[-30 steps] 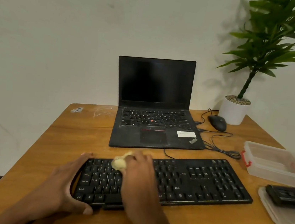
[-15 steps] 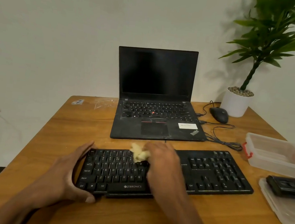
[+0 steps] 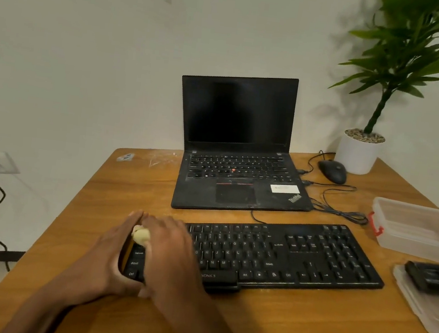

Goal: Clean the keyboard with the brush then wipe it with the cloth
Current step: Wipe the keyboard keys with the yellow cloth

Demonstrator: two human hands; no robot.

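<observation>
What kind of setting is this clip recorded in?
Probably a home or small office desk: a wooden table against a plain wall holds an open black laptop, a black wired keyboard and a white-potted green plant.

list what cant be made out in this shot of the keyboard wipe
Head view only:
- Left keys of the keyboard: hidden under the right hand.
- Cloth: only a pale wad shows between the two hands, so the grip on it is unclear.
- Left hand: its fingers lie behind the keyboard's left edge.
- Dark object on the lid: blurred, cut by the right edge.
- Clear box: contents blurred.
</observation>
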